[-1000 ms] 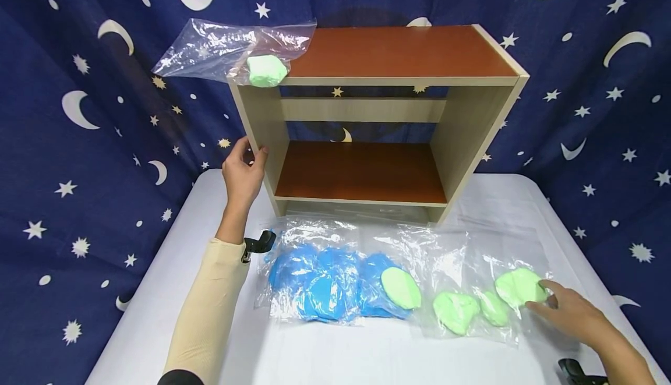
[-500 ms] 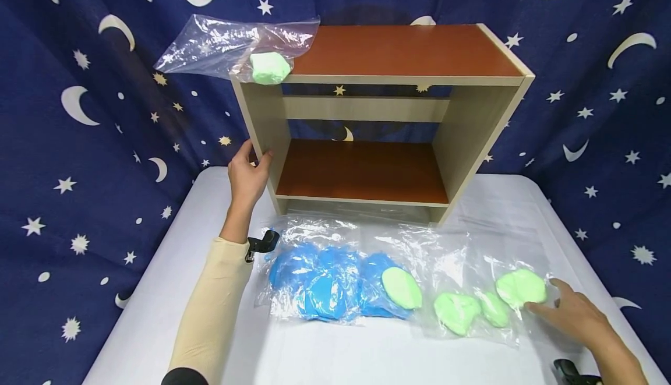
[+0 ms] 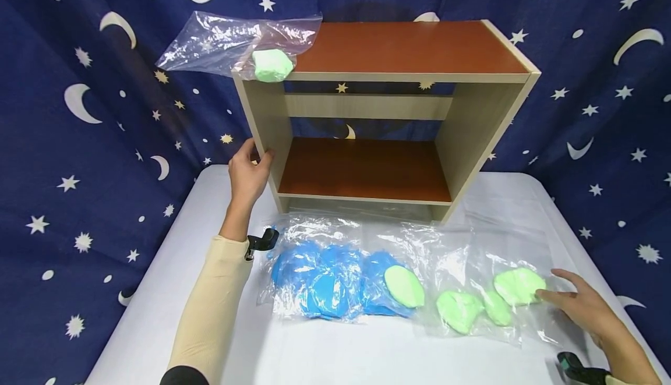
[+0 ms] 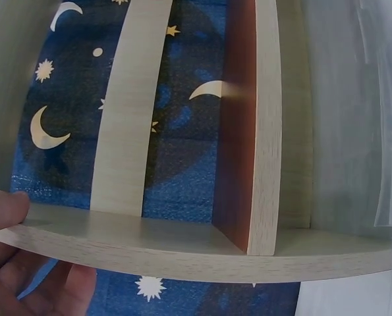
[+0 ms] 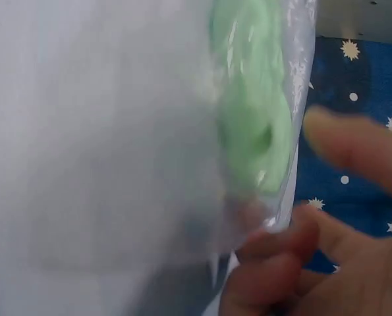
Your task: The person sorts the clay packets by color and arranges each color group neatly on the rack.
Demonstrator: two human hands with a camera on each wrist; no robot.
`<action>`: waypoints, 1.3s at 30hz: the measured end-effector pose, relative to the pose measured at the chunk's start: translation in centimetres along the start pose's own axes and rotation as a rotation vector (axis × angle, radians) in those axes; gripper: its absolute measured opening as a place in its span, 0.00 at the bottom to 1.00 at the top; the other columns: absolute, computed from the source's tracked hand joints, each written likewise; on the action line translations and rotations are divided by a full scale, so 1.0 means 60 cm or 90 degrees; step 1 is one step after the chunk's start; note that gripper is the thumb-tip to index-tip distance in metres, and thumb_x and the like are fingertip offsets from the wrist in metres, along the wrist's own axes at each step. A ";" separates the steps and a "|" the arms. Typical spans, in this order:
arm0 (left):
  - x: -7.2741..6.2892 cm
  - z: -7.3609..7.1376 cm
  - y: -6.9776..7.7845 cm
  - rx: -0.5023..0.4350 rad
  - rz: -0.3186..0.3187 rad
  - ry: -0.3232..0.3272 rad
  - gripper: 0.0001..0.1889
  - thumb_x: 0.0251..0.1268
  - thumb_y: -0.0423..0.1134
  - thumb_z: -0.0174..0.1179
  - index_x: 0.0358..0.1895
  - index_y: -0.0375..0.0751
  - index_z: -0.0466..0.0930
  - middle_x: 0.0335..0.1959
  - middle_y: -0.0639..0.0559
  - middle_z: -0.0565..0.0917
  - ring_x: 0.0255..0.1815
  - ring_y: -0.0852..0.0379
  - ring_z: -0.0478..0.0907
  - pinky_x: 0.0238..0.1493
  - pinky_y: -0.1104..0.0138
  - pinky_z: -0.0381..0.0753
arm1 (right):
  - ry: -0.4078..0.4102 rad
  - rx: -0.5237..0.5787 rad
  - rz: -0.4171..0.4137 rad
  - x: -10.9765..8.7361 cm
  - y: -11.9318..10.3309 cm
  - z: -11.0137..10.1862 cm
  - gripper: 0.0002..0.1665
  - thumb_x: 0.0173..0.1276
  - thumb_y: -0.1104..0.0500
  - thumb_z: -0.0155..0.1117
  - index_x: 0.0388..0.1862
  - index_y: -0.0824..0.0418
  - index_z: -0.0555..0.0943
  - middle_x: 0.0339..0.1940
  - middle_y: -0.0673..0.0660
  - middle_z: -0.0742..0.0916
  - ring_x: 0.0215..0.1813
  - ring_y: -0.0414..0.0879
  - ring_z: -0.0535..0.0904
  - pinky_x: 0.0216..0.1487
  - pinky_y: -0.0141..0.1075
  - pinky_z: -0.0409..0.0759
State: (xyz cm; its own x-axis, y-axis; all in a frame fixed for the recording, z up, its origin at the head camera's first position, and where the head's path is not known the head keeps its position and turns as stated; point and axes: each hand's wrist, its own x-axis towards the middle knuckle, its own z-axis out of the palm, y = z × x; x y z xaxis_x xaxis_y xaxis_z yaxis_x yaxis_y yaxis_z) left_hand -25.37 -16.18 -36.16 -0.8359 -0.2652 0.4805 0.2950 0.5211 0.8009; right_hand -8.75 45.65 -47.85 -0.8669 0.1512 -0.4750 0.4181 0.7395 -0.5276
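A dark blue curtain (image 3: 117,178) printed with pale moons and stars is hanging beyond my left fingers (image 3: 240,155) and my right fingers (image 3: 568,279) and down both sides. A white-covered bench (image 3: 335,350) is spreading beneath them. The shelf unit (image 3: 367,105), with two red-brown boards, is standing on it to the right of my left fingers; these are gripping the front edge of its left panel, thumb on the inner face and the others bent round the outside. My cream sleeve (image 3: 209,303) is running from below towards that grip.

The plastic-wrapped blue pieces (image 3: 320,283) are lying between my two hands, nearer to me than my left fingers. Another clear bag (image 3: 215,47) is lying above those fingers, overhanging the unit's top left corner.

My right fingers are standing apart from their thumb and holding nothing that I can see; whether they are touching the plastic I can't tell. Just left of them the nearest green lump (image 3: 519,286) is lying bagged, with two smaller green lumps (image 3: 459,311) further left. A green oval (image 3: 404,286) is resting over the blue, well left of my right fingers, and the upper green lump (image 3: 272,65) is sitting in the overhanging bag above my left ones. Black wrist mounts (image 3: 264,242) are showing behind both sets of fingers.
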 end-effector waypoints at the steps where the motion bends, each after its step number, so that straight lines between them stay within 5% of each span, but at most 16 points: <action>1: 0.000 0.000 0.000 -0.002 0.001 -0.001 0.19 0.63 0.36 0.62 0.57 0.37 0.81 0.51 0.35 0.86 0.47 0.40 0.87 0.48 0.50 0.83 | -0.007 -0.007 -0.010 0.001 -0.001 0.000 0.57 0.72 0.41 0.57 0.75 0.79 0.42 0.60 0.87 0.71 0.48 0.62 0.82 0.42 0.42 0.80; 4: -0.001 -0.001 -0.001 -0.009 -0.001 -0.009 0.19 0.64 0.36 0.62 0.58 0.37 0.80 0.53 0.35 0.86 0.49 0.40 0.86 0.49 0.48 0.84 | -0.017 -0.031 -0.034 0.003 -0.009 0.004 0.57 0.71 0.38 0.58 0.75 0.77 0.44 0.57 0.87 0.72 0.53 0.68 0.78 0.43 0.44 0.79; 12: 0.001 -0.003 -0.001 -0.035 -0.025 -0.028 0.20 0.65 0.36 0.62 0.60 0.39 0.79 0.56 0.37 0.84 0.51 0.41 0.85 0.49 0.50 0.84 | 0.045 -0.025 -0.083 0.004 -0.026 0.008 0.51 0.70 0.45 0.63 0.74 0.75 0.50 0.45 0.69 0.80 0.36 0.40 0.76 0.35 0.33 0.72; 20: 0.001 -0.004 0.001 -0.028 -0.025 -0.026 0.20 0.64 0.37 0.63 0.60 0.40 0.79 0.55 0.38 0.85 0.48 0.43 0.85 0.45 0.54 0.83 | 0.050 0.022 -0.083 0.007 -0.031 0.006 0.47 0.72 0.49 0.61 0.74 0.72 0.49 0.40 0.59 0.86 0.34 0.35 0.75 0.34 0.33 0.73; 24: 0.000 -0.004 0.001 -0.024 -0.030 -0.029 0.21 0.65 0.37 0.63 0.61 0.40 0.79 0.55 0.38 0.85 0.48 0.43 0.85 0.45 0.53 0.83 | 0.074 0.021 -0.087 0.004 -0.031 0.011 0.39 0.72 0.50 0.61 0.72 0.67 0.58 0.31 0.51 0.82 0.32 0.35 0.73 0.32 0.32 0.71; 26: 0.000 -0.004 0.001 -0.024 -0.028 -0.029 0.21 0.65 0.37 0.63 0.61 0.40 0.79 0.55 0.38 0.85 0.48 0.43 0.85 0.45 0.53 0.83 | 0.083 0.014 -0.095 0.002 -0.030 0.012 0.37 0.72 0.51 0.61 0.71 0.67 0.60 0.32 0.58 0.83 0.32 0.37 0.74 0.32 0.32 0.72; 29: 0.000 -0.004 0.001 -0.027 -0.025 -0.027 0.20 0.64 0.37 0.63 0.60 0.40 0.79 0.54 0.38 0.86 0.48 0.43 0.86 0.44 0.55 0.82 | 0.093 0.000 -0.113 0.001 -0.031 0.008 0.40 0.72 0.51 0.61 0.71 0.72 0.57 0.47 0.77 0.80 0.42 0.52 0.80 0.33 0.33 0.75; 32: 0.000 -0.004 0.000 -0.023 -0.027 -0.025 0.20 0.64 0.38 0.63 0.59 0.40 0.80 0.52 0.38 0.86 0.46 0.44 0.86 0.41 0.61 0.80 | 0.113 -0.007 -0.143 0.001 -0.031 -0.001 0.39 0.73 0.52 0.60 0.71 0.72 0.57 0.59 0.86 0.70 0.43 0.54 0.81 0.32 0.33 0.76; 36: -0.001 -0.005 -0.002 -0.015 -0.027 -0.021 0.19 0.64 0.38 0.63 0.58 0.41 0.80 0.49 0.39 0.87 0.44 0.45 0.85 0.36 0.68 0.76 | 0.147 -0.005 -0.186 -0.002 -0.034 -0.010 0.35 0.73 0.56 0.59 0.70 0.72 0.59 0.55 0.83 0.73 0.33 0.29 0.74 0.30 0.32 0.75; 39: 0.000 -0.005 -0.002 -0.015 -0.025 -0.021 0.19 0.64 0.38 0.63 0.58 0.41 0.80 0.48 0.38 0.87 0.44 0.45 0.85 0.35 0.69 0.75 | 0.175 -0.012 -0.212 -0.006 -0.038 -0.015 0.34 0.72 0.57 0.61 0.69 0.70 0.61 0.55 0.83 0.74 0.35 0.19 0.66 0.30 0.29 0.73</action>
State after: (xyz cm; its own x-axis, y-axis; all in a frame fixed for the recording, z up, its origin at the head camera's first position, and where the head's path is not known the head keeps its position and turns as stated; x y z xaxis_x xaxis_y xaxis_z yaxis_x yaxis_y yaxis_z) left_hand -25.28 -16.45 -36.14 -0.8617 -0.2575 0.4373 0.2725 0.4923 0.8267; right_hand -9.61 44.52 -45.83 -0.9948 0.0702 -0.0743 0.1009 0.7892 -0.6058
